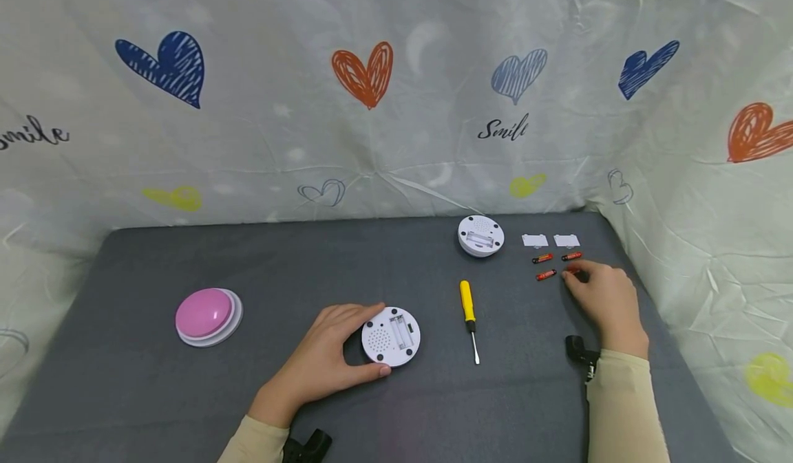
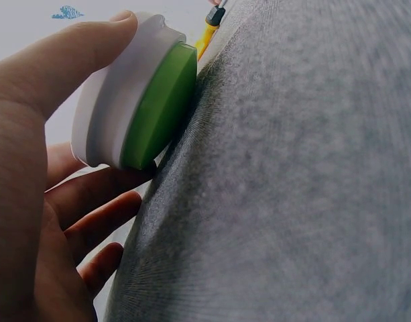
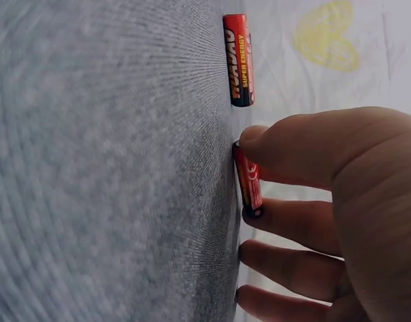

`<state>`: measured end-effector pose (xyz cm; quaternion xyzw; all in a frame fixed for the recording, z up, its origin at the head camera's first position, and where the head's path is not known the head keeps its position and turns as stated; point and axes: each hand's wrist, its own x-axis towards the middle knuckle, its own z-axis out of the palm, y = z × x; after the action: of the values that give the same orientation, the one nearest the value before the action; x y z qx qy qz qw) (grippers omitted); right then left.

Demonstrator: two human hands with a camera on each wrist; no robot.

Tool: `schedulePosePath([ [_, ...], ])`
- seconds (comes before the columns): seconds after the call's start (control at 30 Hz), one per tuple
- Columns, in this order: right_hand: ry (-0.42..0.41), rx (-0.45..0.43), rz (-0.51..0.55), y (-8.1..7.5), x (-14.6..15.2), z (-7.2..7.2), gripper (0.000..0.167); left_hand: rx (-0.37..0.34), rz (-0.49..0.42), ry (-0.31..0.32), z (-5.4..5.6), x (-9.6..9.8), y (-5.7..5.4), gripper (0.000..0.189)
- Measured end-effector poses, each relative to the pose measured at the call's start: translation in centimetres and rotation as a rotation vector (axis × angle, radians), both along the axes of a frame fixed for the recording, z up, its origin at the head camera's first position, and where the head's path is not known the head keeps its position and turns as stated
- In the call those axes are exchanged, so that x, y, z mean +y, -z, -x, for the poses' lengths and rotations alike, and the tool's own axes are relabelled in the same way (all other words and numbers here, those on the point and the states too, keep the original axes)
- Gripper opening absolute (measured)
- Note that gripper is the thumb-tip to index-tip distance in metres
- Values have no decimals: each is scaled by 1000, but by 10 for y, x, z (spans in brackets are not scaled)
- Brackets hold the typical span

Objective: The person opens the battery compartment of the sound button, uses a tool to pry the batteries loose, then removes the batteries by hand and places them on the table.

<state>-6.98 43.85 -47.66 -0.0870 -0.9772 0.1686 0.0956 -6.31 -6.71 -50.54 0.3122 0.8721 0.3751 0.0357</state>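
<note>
My left hand (image 1: 328, 349) grips a round push-button (image 1: 379, 339) by its edges, thumb on the near side and fingers on the far side. Its white underside faces up, showing an uncovered battery slot; in the left wrist view its green dome (image 2: 161, 111) faces the table. Over at the right, my right hand (image 1: 604, 301) pinches a small red-and-black battery (image 3: 249, 180) at the table surface, between thumb and fingertips. Another battery (image 3: 239, 60) lies just beyond it in the right wrist view. From the head, the pinched battery is mostly hidden by the fingers.
A yellow-handled screwdriver (image 1: 468, 305) lies between the hands. Behind it sits a second upturned push-button (image 1: 480, 236). Two white covers (image 1: 535, 241) and more batteries (image 1: 542, 259) are at the back right. A pink push-button (image 1: 207, 315) stands at left. Patterned cloth (image 1: 372, 146) hangs behind.
</note>
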Motion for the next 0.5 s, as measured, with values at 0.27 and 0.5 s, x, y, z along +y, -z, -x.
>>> schedulePosePath([
  [0.27, 2, -2, -25, 2, -1, -1, 23, 2, -2, -1, -1, 0, 0, 92],
  [0.5, 23, -5, -23, -3, -2, -2, 28, -15, 4, -8, -1, 0, -2, 92],
])
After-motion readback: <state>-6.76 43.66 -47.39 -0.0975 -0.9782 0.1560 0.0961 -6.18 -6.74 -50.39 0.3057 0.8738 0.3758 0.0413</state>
